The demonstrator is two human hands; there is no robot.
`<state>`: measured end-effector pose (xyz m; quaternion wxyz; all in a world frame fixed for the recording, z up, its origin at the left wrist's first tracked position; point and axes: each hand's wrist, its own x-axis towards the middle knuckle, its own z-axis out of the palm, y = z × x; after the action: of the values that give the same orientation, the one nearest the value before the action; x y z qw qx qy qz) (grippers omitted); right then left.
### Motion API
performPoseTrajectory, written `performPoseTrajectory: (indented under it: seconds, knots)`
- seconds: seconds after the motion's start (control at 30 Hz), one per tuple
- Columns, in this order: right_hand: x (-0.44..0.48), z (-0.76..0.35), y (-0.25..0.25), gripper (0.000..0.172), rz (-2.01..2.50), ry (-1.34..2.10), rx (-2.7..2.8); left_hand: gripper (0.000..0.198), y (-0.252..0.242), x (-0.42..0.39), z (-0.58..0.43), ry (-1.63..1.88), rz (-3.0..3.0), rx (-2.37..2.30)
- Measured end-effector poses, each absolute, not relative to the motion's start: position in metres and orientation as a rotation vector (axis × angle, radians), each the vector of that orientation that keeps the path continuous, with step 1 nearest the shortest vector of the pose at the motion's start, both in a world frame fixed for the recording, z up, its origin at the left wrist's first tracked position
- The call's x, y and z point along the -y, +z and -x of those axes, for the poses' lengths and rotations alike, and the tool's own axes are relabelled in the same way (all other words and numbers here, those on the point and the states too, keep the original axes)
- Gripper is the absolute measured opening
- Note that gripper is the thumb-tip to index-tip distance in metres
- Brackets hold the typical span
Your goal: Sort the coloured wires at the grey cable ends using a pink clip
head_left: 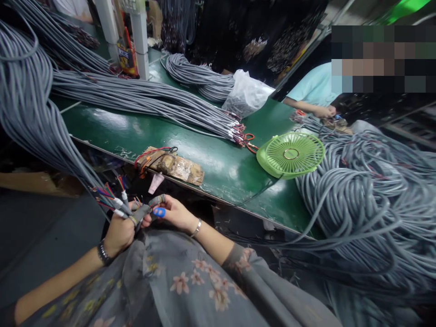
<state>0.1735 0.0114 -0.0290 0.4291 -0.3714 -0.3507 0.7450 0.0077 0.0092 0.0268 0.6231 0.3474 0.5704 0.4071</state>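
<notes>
My left hand (120, 235) is closed round several grey cables (124, 198), whose stripped ends fan out in red, blue, green and white wires. Grey wrapping covers some of its fingers. Close against it, my right hand (174, 212) has thumb and fingers pinched together, with blue tape round the thumb and a grey wrap on the index finger. What lies between the right fingertips is too small to make out. Both hands are over my lap, just in front of the table edge.
On the green table (102, 119) lie a long cable bundle (150, 97), a taped cardboard-covered block (184, 169), a green fan (290, 154) and a plastic bag (247, 93). Coiled cables (371, 195) heap up at right. Across the table, a co-worker's hand (325, 111) handles something small.
</notes>
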Motion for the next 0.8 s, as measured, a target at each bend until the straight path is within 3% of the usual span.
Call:
performPoseTrajectory:
  seconds: [0.17,0.5,0.8]
  knots:
    - [-0.010,-0.157,-0.026,0.061,0.930,1.711,0.889,0.046,0.022,-0.009,-0.008,0.970,-0.761,-1.296]
    - [-0.023,-0.156,-0.023,0.055,1.014,1.785,0.946,0.040,0.026,-0.009,0.001,0.741,-0.940,-1.235]
    - [-0.025,-0.154,-0.021,0.060,1.037,1.763,0.815,0.040,0.023,-0.013,-0.006,1.026,-0.648,-1.341]
